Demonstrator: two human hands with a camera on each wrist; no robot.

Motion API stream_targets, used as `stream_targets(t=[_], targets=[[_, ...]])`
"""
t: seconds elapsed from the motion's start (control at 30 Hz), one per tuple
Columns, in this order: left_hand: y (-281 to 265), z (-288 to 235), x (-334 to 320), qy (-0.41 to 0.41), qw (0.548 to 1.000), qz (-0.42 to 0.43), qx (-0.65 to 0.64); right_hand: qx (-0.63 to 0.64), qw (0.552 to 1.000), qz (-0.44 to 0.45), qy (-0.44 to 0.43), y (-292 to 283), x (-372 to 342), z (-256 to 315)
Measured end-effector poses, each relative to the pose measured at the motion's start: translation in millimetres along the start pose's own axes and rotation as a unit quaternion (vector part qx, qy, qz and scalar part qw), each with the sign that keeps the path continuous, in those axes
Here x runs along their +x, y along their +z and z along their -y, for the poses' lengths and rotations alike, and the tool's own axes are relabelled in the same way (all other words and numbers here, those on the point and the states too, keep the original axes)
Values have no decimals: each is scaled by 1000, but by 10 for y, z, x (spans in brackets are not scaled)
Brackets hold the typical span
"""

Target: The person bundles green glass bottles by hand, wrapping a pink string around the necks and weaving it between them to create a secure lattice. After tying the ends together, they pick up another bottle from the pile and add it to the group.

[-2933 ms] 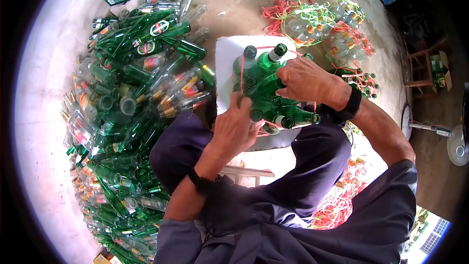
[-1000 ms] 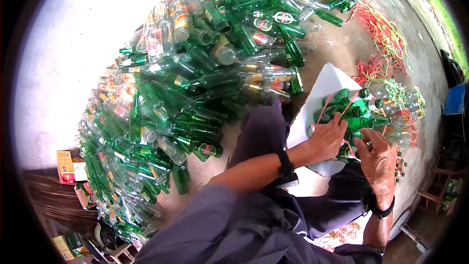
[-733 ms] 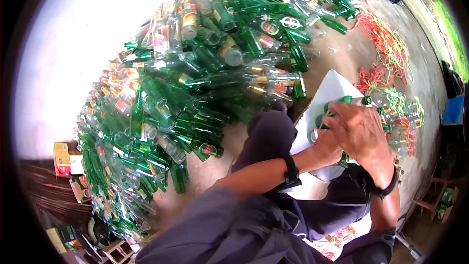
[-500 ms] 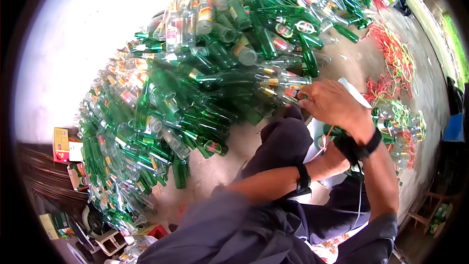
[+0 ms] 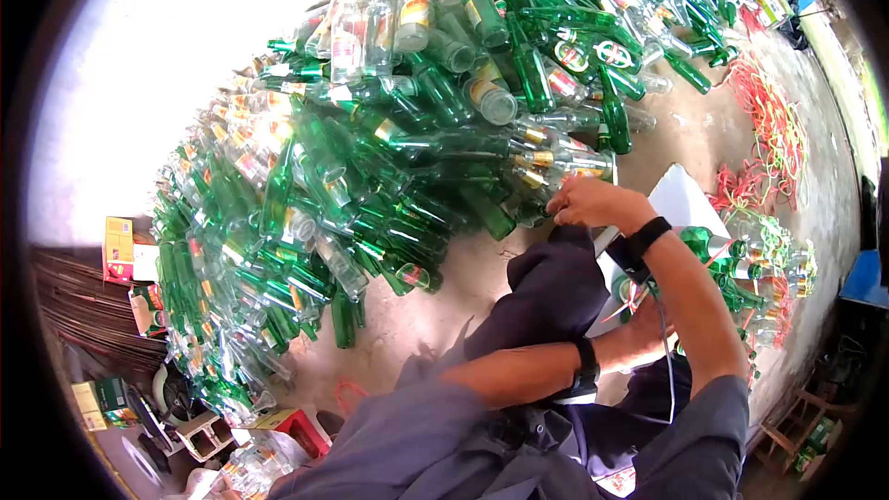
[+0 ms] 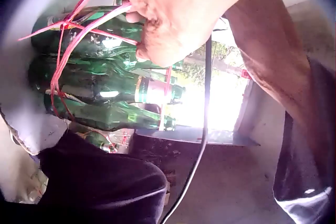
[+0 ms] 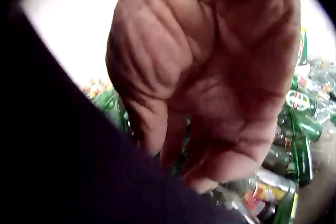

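Note:
In the head view my left hand (image 5: 639, 335) is low beside the bundle of green beer bottles (image 5: 732, 289), partly behind the right forearm. The left wrist view shows the left hand (image 6: 181, 16) gripping a red plastic cord (image 6: 79, 43). That cord loops round the bundle and crosses in a knot near the bottle bases. My right hand (image 5: 593, 204) is at the near edge of the loose bottle pile, fingers bent down beside a green bottle (image 5: 532, 213). In the right wrist view the palm of the right hand (image 7: 210, 77) faces the camera; its fingertips are hidden, and I cannot tell whether they hold the bottle.
A white board (image 5: 683, 199) lies under the bundle, by the bent knee (image 5: 556, 278). Loose green and clear bottles (image 5: 398, 139) cover the left and back floor. Red and green cord (image 5: 769, 125) lies in tangles at right, near other tied bottles (image 5: 778, 241). A cable (image 5: 667, 361) hangs from the right wrist.
The head view has shifted over the pile. Both hands worked close together at the bundle; then the right hand moved away to the pile's edge, while the left stayed by the bundle.

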State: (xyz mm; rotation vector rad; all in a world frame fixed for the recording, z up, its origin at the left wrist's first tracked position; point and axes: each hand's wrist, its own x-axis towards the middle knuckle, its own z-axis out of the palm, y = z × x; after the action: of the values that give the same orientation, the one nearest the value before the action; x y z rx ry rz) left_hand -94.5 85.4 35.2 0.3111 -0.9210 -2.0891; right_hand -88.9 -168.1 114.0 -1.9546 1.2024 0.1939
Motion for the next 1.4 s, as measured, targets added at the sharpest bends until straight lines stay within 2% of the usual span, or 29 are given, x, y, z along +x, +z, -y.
stream_targets(t=[0.03, 0.07, 0.1, 0.17, 0.2, 0.23, 0.27, 0.33, 0.37, 0.43, 0.47, 0.57, 0.6, 0.67, 0.7, 0.77, 0.8, 0.87, 1.07, 1.1, 1.17, 1.2, 1.23, 1.27, 1.33, 1.4], targets=[[-36, -242, 64, 107, 955, 27, 274, 2, 1000, 0, -1, 80, 69, -75], [-83, -311, 88, 204, 825, 52, 524, -6, 1000, -7, -5, 177, 127, -151], [-78, -263, 43, 90, 897, 70, 427, -14, 1000, -14, -10, 275, 176, -229], [-46, -409, 64, 83, 904, 67, 414, -20, 999, -21, -16, 407, 250, -355], [-38, -496, 82, 77, 911, 65, 399, -27, 999, -16, 18, 464, 279, -417], [-56, -394, 61, 59, 932, 67, 351, -34, 998, -10, 53, 504, 290, -458], [-99, -327, 57, 57, 932, 66, 353, -32, 998, -9, 51, 527, 289, -493], [-162, -275, 67, 182, 803, 117, 555, 14, 1000, -7, 27, 560, 280, -551], [-180, -292, 78, 182, 802, 116, 556, 13, 1000, -8, 25, 586, 277, -560], [-236, -358, 73, 147, 799, 164, 560, -34, 995, -95, -23, 676, 283, -548], [-267, -399, 74, 146, 798, 162, 562, -34, 995, -95, -27, 713, 305, -545], [-364, -479, 86, 294, 608, 235, 699, -59, 991, -118, -26, 745, 404, -511], [-356, -485, 94, 292, 607, 234, 701, -102, 988, -110, -24, 751, 446, -491], [-298, -360, 78, 269, 711, 163, 629, -145, 984, -102, -24, 760, 498, -455], [-283, -298, 91, 270, 709, 162, 631, -180, 978, -103, -34, 761, 513, -439], [-294, -104, 68, 197, 781, 200, 558, -214, 970, -106, -44, 764, 526, -393], [-269, -59, 31, 197, 780, 201, 558, -211, 967, -126, -61, 767, 516, -368], [-188, -57, 17, 90, 816, 163, 547, -210, 964, -148, -74, 813, 510, -420], [-247, -255, 17, 162, 803, 181, 544, -164, 976, -128, -61, 824, 467, -469], [-264, -346, 20, 164, 805, 184, 540, -135, 973, -174, -68, 792, 451, -485], [-255, -824, 102, 194, 706, 204, 650, -66, 956, -265, -109, 608, 312, -395], [-220, -922, 105, 208, 651, 212, 698, -67, 956, -265, -102, 514, 260, -328], [-266, -551, 113, 199, 754, 208, 591, -94, 970, -219, -49, 427, 224, -280], [-243, -579, 129, 202, 756, 212, 585, -121, 978, -171, 4, 365, 194, -295], [-246, -640, 186, 258, 686, 198, 651, -131, 974, -186, -4, 250, 105, -307], [-303, -331, 122, 175, 741, 193, 619, -102, 968, -226, 42, -23, -123, -69]])
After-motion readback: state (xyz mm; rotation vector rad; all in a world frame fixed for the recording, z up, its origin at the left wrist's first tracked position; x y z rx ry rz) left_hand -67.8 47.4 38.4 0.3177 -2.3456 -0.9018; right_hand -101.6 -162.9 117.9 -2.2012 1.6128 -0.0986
